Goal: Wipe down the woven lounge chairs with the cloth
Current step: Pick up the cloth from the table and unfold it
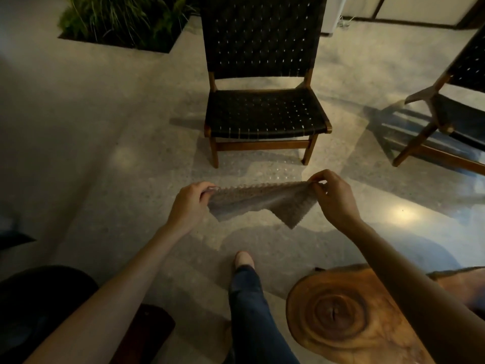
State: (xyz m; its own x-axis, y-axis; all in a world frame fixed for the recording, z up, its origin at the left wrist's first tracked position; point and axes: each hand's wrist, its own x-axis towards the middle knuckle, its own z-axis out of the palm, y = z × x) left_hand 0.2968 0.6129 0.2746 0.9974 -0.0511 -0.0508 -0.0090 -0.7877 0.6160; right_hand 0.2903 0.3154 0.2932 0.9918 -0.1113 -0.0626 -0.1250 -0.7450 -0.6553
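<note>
A grey textured cloth (pixel 258 202) is stretched out in the air between both hands, above the floor. My left hand (pixel 190 204) pinches its left corner and my right hand (pixel 333 197) pinches its right corner. Straight ahead stands a lounge chair (pixel 265 114) with a black woven seat and back on a brown wooden frame, about a step beyond the cloth. A second woven lounge chair (pixel 456 114) stands at the right edge, partly cut off by the frame.
A wood-slab side table (pixel 338 319) sits at the lower right beside my leg (pixel 252 308). A planter of grassy plants (pixel 123 19) is set into the floor at the upper left. A dark seat (pixel 39 306) lies at the lower left. The floor is polished concrete.
</note>
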